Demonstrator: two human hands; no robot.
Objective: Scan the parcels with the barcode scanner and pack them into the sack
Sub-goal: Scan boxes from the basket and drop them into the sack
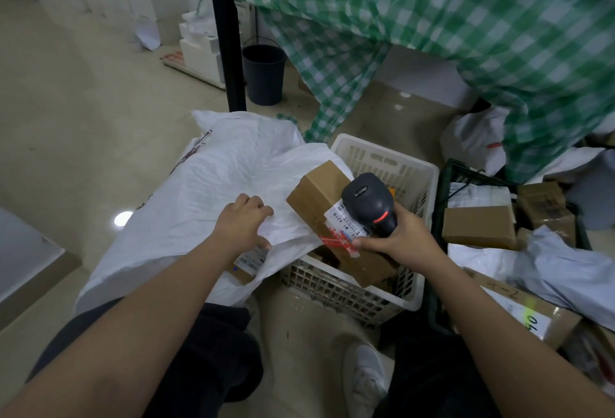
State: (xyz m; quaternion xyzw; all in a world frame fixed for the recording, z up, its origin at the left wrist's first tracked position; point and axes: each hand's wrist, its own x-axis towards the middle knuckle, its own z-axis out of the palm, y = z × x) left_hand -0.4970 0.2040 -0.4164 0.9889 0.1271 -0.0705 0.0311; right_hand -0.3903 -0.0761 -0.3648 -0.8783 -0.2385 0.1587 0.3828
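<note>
Brown parcel (319, 204) tilted in white basket (382, 165), label up, right of sack (213, 184). Right hand (399, 234) wrapped round scanner (369, 204), thumb touching parcel. Left hand (243, 221) pinching sack's edge. Risks: label misread from close angle; sack mouth collapsing if released.

The tiled floor (83, 118) carries the white sack (206, 178), a white slatted basket (392, 165), a dark bucket (264, 75) and stacked white boxes (199, 55).

The white woven plastic sack (216, 184) hides most of a brown cardboard box (248, 266), and its white label's words are too small to read.
</note>
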